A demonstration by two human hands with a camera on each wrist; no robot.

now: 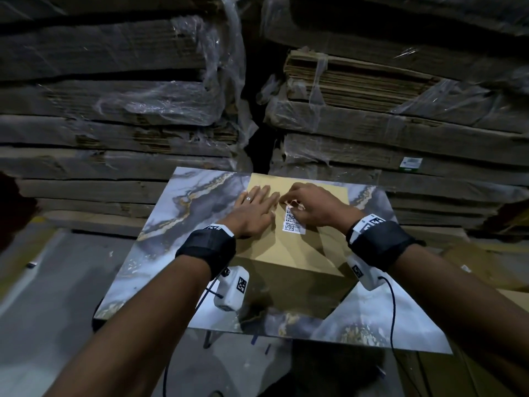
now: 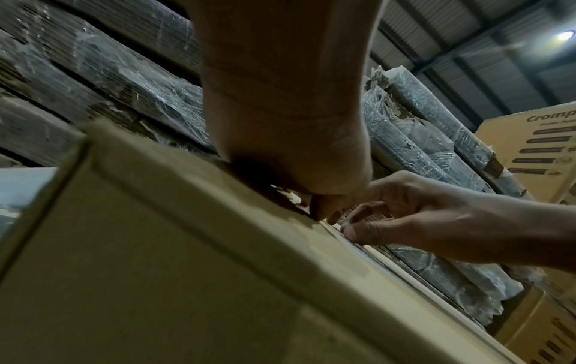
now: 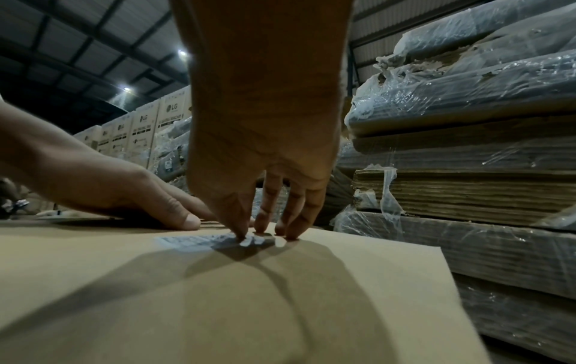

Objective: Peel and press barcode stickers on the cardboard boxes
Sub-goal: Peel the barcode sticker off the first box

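A brown cardboard box (image 1: 286, 247) stands on the marble-patterned table (image 1: 177, 219). A white barcode sticker (image 1: 292, 223) lies on the box top, its near part flat. My left hand (image 1: 256, 206) lies flat with straight fingers on the box top just left of the sticker. My right hand (image 1: 303, 200) arches over the sticker's far end, thumb and fingertips (image 3: 241, 234) down on it, pinching that end at the surface. In the right wrist view the sticker (image 3: 193, 240) stretches left from the thumb, beside the left hand (image 3: 124, 192). The left wrist view shows the box edge (image 2: 187, 221) and the right hand (image 2: 405, 216).
Tall stacks of flattened cardboard in plastic wrap (image 1: 114, 116) stand right behind the table, with more on the right (image 1: 386, 124). Printed cartons (image 3: 168, 123) stand far off. Bare table shows left of the box and along the front edge (image 1: 372, 325).
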